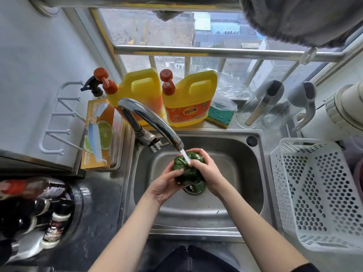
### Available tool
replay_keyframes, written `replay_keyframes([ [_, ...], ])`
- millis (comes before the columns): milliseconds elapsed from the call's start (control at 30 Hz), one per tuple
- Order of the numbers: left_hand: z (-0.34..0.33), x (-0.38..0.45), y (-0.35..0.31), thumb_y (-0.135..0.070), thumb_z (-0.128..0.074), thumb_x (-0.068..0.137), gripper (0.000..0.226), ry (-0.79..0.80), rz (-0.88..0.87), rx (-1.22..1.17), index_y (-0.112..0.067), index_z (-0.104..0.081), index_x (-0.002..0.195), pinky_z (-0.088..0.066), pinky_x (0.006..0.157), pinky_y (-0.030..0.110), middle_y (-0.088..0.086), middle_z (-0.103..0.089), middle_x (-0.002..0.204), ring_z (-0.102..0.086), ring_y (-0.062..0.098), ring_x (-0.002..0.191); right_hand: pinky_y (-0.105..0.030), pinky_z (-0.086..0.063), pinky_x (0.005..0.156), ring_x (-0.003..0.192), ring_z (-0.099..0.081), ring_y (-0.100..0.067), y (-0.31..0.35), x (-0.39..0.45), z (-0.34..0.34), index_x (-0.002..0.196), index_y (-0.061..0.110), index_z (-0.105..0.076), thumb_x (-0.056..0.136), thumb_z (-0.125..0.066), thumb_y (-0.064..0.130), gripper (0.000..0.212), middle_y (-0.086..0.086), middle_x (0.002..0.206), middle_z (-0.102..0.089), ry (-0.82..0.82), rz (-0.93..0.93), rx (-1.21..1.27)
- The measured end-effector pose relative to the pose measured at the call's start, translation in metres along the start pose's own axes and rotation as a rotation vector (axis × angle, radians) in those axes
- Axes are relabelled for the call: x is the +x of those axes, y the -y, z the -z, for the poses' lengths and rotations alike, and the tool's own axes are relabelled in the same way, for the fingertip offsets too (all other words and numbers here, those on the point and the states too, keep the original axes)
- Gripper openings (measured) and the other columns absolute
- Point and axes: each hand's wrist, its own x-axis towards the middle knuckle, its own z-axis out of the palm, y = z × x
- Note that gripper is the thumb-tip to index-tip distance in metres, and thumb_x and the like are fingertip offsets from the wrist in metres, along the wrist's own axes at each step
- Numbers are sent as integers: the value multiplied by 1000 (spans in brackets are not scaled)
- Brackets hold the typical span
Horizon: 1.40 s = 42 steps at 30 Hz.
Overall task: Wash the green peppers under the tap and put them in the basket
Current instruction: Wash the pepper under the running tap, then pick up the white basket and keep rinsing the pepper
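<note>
Now: pepper held under running tap, both hands

Fingers (pixel 198 154) of the right hand (pixel 206 169) curl over the top and right side of the green pepper (pixel 186 169); left hand (pixel 167 183) fingers wrap its lower left, so both clamp it. Pepper sits above the sink (pixel 235 173) drain, long axis roughly running away from the person, which end is the stem unclear. Water from the tap (pixel 153 122) hits its top. Both forearms angle in from below. White basket (pixel 314 193) on the bench, right of sink, apart.
</note>
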Motion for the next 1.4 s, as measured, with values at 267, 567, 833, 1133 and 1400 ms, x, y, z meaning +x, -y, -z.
replay_keyframes([
  [267, -21, 2, -6, -52, -79, 60, 68, -244, 146, 127, -16, -64, 116, -55, 77, 58, 19, -64, 117, -62, 36, 106, -44, -50, 97, 112, -59, -28, -7, 1, 15, 110, 29, -59, 76, -58, 23, 35, -10, 117, -63, 141, 1, -78],
  [567, -33, 17, 6, -35, -47, 97, 35, -542, -229, 711, -6, -57, 115, -49, 86, 37, 12, -64, 114, -61, 24, 103, -28, -50, 88, 99, -64, -15, -8, 1, 1, 102, 20, -66, 88, -61, 29, 17, 0, 103, -70, -148, -12, -199],
  [833, -14, 30, 6, -67, -63, 59, 49, -570, -12, 936, -42, -55, 100, -55, 88, 48, 9, -54, 120, -59, 29, 106, -35, -49, 83, 95, -62, -17, -16, -9, 0, 97, 23, -61, 89, -56, 26, 10, 3, 100, -70, -368, 48, -510],
  [1133, -18, 32, 2, -33, -58, 84, 38, -530, 201, 345, -18, -61, 119, -57, 65, 44, 17, -65, 119, -63, 32, 101, -37, -49, 90, 102, -64, -15, -11, -29, 6, 107, 23, -66, 91, -54, 22, 21, 1, 106, -72, -251, 192, -511],
  [1400, -41, 42, 17, -40, -46, 93, 24, -554, 69, 492, -20, -60, 88, -53, 89, 54, 17, -63, 113, -61, 36, 104, -25, -45, 97, 116, -58, -11, 3, -47, 27, 124, 23, -58, 96, -47, 27, 30, -5, 128, -62, -274, 149, -396],
])
